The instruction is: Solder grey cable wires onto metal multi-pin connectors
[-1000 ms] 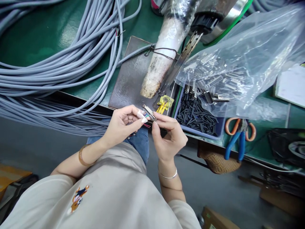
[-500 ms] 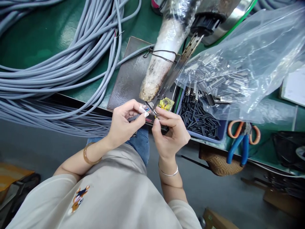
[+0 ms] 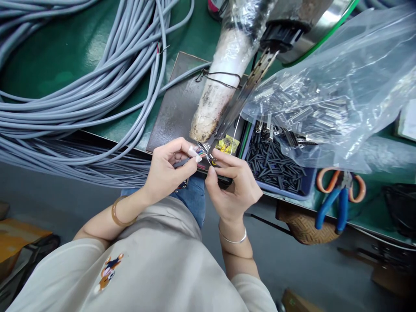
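Note:
My left hand point(image 3: 167, 169) is closed in a pinch on the end of a grey cable with thin coloured wires point(image 3: 199, 152) fanning out of it. My right hand point(image 3: 232, 180) is closed on a small metal multi-pin connector point(image 3: 208, 152), held against those wires. Both hands meet just off the front edge of the green bench, right under the tip of a white wrapped soldering tool point(image 3: 216, 95) and a thin metal strip point(image 3: 242, 97) slanting down toward the connector. A yellow piece point(image 3: 227, 144) lies on the brown metal plate point(image 3: 177, 104) behind my fingers.
Thick coils of grey cable point(image 3: 81, 86) cover the bench's left side and hang over its edge. A blue tray of black sleeve pieces point(image 3: 276, 167) sits right of my hands, under a clear bag of connectors point(image 3: 325, 99). Orange scissors point(image 3: 354, 186) and blue-handled pliers point(image 3: 331, 208) lie further right.
Both hands have moved the connector and wires up and forward, from free space by the bench edge to just under the tool's tip. The view shifted slightly.

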The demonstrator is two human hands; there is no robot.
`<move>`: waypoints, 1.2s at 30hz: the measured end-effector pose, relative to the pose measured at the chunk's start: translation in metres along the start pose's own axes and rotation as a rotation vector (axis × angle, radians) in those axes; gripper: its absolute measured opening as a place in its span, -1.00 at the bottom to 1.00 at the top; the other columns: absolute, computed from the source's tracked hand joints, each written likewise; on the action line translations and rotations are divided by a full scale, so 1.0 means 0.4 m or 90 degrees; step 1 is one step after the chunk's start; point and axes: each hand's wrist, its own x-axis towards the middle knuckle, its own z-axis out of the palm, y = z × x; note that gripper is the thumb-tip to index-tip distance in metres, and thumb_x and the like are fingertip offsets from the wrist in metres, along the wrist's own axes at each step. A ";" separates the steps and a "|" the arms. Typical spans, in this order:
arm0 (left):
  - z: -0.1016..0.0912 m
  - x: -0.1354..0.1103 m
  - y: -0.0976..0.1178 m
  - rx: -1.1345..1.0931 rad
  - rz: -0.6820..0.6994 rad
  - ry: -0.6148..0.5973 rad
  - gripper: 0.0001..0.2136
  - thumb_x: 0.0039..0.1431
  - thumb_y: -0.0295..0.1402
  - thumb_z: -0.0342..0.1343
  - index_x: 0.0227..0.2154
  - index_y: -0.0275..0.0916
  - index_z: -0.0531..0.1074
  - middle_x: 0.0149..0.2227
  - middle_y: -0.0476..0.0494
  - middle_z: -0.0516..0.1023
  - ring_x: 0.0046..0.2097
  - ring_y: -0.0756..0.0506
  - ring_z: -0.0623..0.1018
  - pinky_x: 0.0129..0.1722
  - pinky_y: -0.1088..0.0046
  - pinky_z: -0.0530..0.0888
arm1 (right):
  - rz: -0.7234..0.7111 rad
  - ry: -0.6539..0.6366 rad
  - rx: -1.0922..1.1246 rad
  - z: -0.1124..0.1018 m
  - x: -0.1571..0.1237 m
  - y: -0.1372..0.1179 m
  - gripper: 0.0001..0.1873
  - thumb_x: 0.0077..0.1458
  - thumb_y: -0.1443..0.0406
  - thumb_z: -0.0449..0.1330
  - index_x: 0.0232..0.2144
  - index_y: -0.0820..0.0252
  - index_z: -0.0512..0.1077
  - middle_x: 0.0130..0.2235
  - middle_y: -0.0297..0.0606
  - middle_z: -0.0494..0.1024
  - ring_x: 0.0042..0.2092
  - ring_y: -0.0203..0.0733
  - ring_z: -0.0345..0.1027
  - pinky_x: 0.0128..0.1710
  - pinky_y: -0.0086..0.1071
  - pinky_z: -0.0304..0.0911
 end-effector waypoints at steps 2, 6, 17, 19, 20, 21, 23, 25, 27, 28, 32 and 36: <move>-0.002 -0.002 -0.004 -0.003 -0.007 -0.008 -0.86 0.03 -0.47 0.33 -0.48 -0.27 0.45 -0.42 0.00 0.53 -0.44 0.09 0.50 -0.41 0.65 0.49 | 0.000 -0.004 -0.001 -0.001 -0.005 0.003 -0.79 0.14 0.48 0.31 -0.32 0.09 0.41 -0.04 -0.24 0.71 -0.12 -0.20 0.65 -0.15 -0.33 0.62; -0.004 -0.009 -0.008 0.012 0.024 -0.017 -0.90 0.09 -0.51 0.27 -0.46 -0.27 0.46 -0.40 -0.02 0.55 -0.43 0.09 0.51 -0.41 0.63 0.47 | 0.026 0.003 0.020 -0.003 -0.009 0.005 -0.80 0.15 0.47 0.31 -0.30 0.09 0.42 -0.06 -0.25 0.71 -0.12 -0.20 0.65 -0.14 -0.32 0.61; -0.023 -0.005 -0.002 0.261 0.307 -0.056 -0.90 0.20 -0.57 0.20 -0.39 -0.28 0.48 -0.33 -0.12 0.64 -0.30 0.02 0.58 -0.34 0.57 0.45 | 0.010 -0.002 0.005 -0.002 -0.002 0.007 -0.82 0.17 0.46 0.32 -0.28 0.09 0.43 -0.06 -0.27 0.71 -0.13 -0.21 0.65 -0.17 -0.32 0.59; -0.023 -0.001 -0.001 0.278 0.320 -0.054 -0.89 0.19 -0.59 0.19 -0.40 -0.28 0.46 -0.34 -0.10 0.62 -0.31 0.02 0.58 -0.33 0.57 0.45 | 0.011 -0.004 0.005 0.000 0.001 0.007 -0.83 0.18 0.45 0.32 -0.28 0.09 0.44 -0.08 -0.28 0.71 -0.12 -0.20 0.65 -0.16 -0.31 0.59; -0.023 0.000 0.000 0.282 0.323 -0.052 -0.88 0.19 -0.60 0.18 -0.40 -0.28 0.46 -0.36 -0.08 0.61 -0.32 0.03 0.56 -0.34 0.57 0.44 | 0.013 -0.003 0.005 0.001 0.003 0.007 -0.83 0.18 0.44 0.32 -0.28 0.09 0.45 -0.08 -0.28 0.71 -0.12 -0.20 0.65 -0.16 -0.31 0.58; -0.022 0.001 0.000 0.285 0.324 -0.050 -0.88 0.19 -0.61 0.18 -0.40 -0.28 0.45 -0.37 -0.07 0.60 -0.34 0.04 0.55 -0.34 0.57 0.44 | 0.014 -0.001 0.005 0.001 0.006 0.007 -0.83 0.18 0.44 0.32 -0.28 0.09 0.45 -0.09 -0.28 0.71 -0.12 -0.20 0.65 -0.15 -0.31 0.58; -0.019 0.003 0.003 0.287 0.329 -0.048 -0.87 0.19 -0.61 0.17 -0.41 -0.27 0.45 -0.38 -0.05 0.58 -0.36 0.05 0.52 -0.36 0.58 0.43 | 0.014 0.006 -0.001 0.002 0.012 0.005 -0.83 0.17 0.45 0.33 -0.28 0.09 0.46 -0.09 -0.29 0.72 -0.12 -0.20 0.65 -0.14 -0.30 0.58; -0.018 0.004 0.007 0.292 0.339 -0.049 -0.87 0.20 -0.61 0.17 -0.40 -0.27 0.45 -0.39 -0.04 0.59 -0.37 0.05 0.51 -0.36 0.57 0.42 | 0.006 0.013 -0.013 0.002 0.018 0.002 -0.82 0.16 0.46 0.35 -0.28 0.09 0.48 -0.10 -0.29 0.72 -0.13 -0.20 0.65 -0.12 -0.29 0.58; -0.019 0.005 0.012 0.297 0.351 -0.049 -0.87 0.20 -0.61 0.17 -0.39 -0.26 0.45 -0.38 -0.05 0.60 -0.35 0.04 0.53 -0.34 0.56 0.43 | 0.002 0.012 -0.025 0.000 0.020 -0.001 -0.82 0.15 0.46 0.36 -0.28 0.09 0.49 -0.10 -0.29 0.72 -0.13 -0.19 0.65 -0.12 -0.27 0.59; -0.021 0.006 0.013 0.299 0.352 -0.051 -0.87 0.21 -0.60 0.17 -0.39 -0.26 0.45 -0.37 -0.05 0.60 -0.34 0.04 0.54 -0.34 0.56 0.43 | 0.000 0.009 -0.028 -0.001 0.020 -0.001 -0.81 0.15 0.46 0.36 -0.28 0.08 0.49 -0.09 -0.29 0.72 -0.13 -0.18 0.65 -0.12 -0.27 0.60; -0.031 0.002 0.009 0.311 0.302 -0.094 -0.89 0.22 -0.57 0.16 -0.39 -0.26 0.46 -0.35 -0.09 0.62 -0.39 0.04 0.49 -0.38 0.53 0.41 | -0.024 -0.011 -0.045 -0.004 0.008 -0.003 -0.79 0.14 0.47 0.35 -0.30 0.09 0.44 -0.07 -0.24 0.72 -0.13 -0.21 0.66 -0.17 -0.35 0.60; -0.033 -0.007 -0.001 0.308 0.246 -0.117 -0.89 0.22 -0.55 0.15 -0.41 -0.27 0.46 -0.35 -0.09 0.61 -0.44 0.07 0.40 -0.44 0.53 0.35 | -0.055 -0.026 -0.078 -0.010 -0.003 0.000 -0.79 0.14 0.48 0.34 -0.30 0.11 0.42 -0.11 -0.22 0.73 -0.18 -0.25 0.67 -0.19 -0.43 0.58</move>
